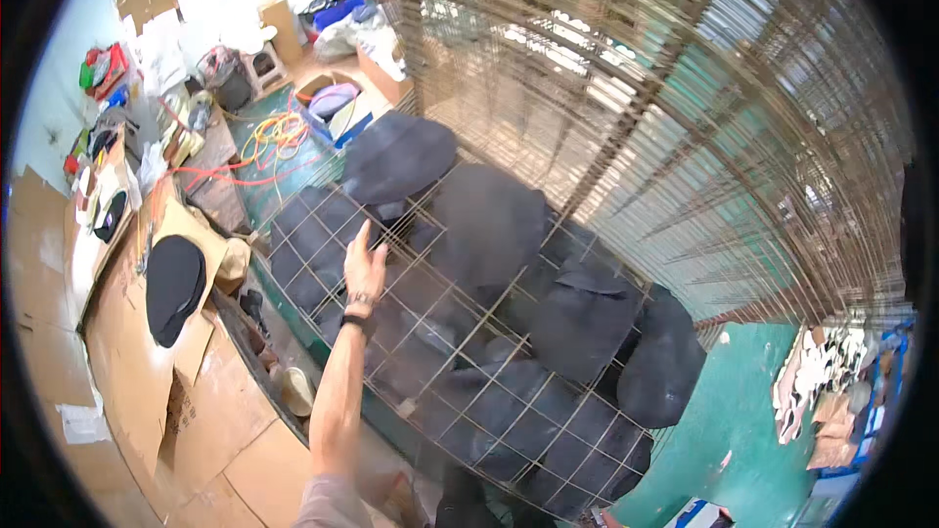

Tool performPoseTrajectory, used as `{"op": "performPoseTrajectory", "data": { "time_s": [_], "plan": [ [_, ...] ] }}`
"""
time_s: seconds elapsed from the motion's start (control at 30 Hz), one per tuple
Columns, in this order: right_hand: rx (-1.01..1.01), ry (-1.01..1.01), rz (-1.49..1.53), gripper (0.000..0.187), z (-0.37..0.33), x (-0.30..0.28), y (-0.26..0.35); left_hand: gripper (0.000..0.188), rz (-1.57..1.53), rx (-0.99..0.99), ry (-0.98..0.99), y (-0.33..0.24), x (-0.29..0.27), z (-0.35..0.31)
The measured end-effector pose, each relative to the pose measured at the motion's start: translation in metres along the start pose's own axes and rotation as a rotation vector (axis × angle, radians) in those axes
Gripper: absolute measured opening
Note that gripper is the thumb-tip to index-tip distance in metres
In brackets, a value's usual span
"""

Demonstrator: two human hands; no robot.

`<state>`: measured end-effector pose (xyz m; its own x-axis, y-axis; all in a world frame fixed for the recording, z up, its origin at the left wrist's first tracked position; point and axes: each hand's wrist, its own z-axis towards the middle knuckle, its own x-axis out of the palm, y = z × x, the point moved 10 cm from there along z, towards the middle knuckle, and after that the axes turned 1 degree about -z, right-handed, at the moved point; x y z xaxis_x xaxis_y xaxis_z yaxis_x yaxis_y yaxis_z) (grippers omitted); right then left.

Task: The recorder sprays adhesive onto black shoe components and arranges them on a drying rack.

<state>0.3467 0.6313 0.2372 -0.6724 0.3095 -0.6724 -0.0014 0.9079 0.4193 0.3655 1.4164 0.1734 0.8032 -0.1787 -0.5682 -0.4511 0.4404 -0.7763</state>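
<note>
My left hand (364, 266), with a black band at the wrist, reaches out over a wire mesh rack (445, 286). Its index finger points away from me and the thumb stands off to the right; nothing shows in its grasp. Just beyond the fingertips lies a dark, rounded, cap-like cloth piece (399, 158). A larger dark piece (487, 225) sits to the right of the hand, its surface blurred. Several similar dark pieces lie on or beneath the wires, among them one at the right end (662, 360). My right hand does not show.
Tall stacked wire grids (626, 117) stand along the rack's far side. To the left, a cardboard-covered table (210, 440) bears another dark piece (176, 288). Yellow and red cords (274, 137) lie near an open box (333, 110). Scraps (827, 381) are heaped at right on the green floor.
</note>
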Motion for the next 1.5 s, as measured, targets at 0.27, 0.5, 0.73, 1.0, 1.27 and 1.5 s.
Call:
{"op": "performPoseTrajectory", "data": {
  "time_s": [0.27, 0.5, 0.73, 1.0, 1.27, 1.5],
  "plan": [
    [-0.162, 0.187, 0.051, 0.052, -0.005, -0.012, -0.046, 0.056, -0.357, -0.125, -0.068, -0.061, -0.115, -0.179],
    [-0.406, 0.295, 0.105, 0.048, -0.007, -0.049, -0.077, 0.052, -0.317, -0.295, -0.300, -0.086, -0.207, -0.436],
    [-0.750, 0.471, -0.026, 0.047, -0.018, -0.057, -0.051, 0.034, 0.032, -0.664, -0.531, -0.087, -0.286, -0.732],
    [-1.067, 0.643, -0.280, 0.055, -0.051, -0.010, -0.012, 0.046, 0.233, -1.407, -0.319, -0.018, -0.257, -0.971],
    [-1.067, 0.707, -0.657, 0.059, -0.043, 0.049, -0.014, 0.049, 0.356, -1.392, -0.358, 0.002, -0.229, -0.984],
    [-1.123, 0.810, -0.733, 0.061, -0.068, 0.068, -0.018, 0.051, 0.441, -1.312, -0.493, -0.008, -0.235, -0.985]
  ]
}}
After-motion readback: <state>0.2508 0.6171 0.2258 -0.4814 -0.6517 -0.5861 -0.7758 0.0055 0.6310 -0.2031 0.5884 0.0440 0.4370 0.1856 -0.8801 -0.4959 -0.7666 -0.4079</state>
